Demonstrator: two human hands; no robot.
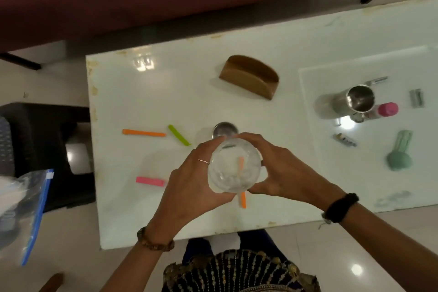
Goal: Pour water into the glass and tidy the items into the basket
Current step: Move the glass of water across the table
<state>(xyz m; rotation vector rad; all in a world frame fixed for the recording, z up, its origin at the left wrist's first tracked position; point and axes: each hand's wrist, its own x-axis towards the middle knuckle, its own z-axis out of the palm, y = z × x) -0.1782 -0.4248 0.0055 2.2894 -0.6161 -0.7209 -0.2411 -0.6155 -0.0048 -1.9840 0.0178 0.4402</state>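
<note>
Both my hands hold a clear plastic water bottle (233, 166) above the white table (147, 220), seen from its base and tipped away from me. My left hand (189, 180) wraps its left side and my right hand (282, 173) grips its right side. The bottle's far end points at a small steel glass (224, 128) standing just beyond it; the mouth of the bottle is hidden. Loose clips lie around: a long orange one (143, 133), a green one (179, 135), a pink one (150, 181), and another orange one (243, 199) under the bottle.
A brown wooden holder (250, 77) stands at the back of the table. At right are a steel jug (355, 101), a pink-capped bottle (386, 109), small metal pieces and a green object (400, 152). A dark basket (35, 144) sits left of the table, a zip bag (35, 211) near it.
</note>
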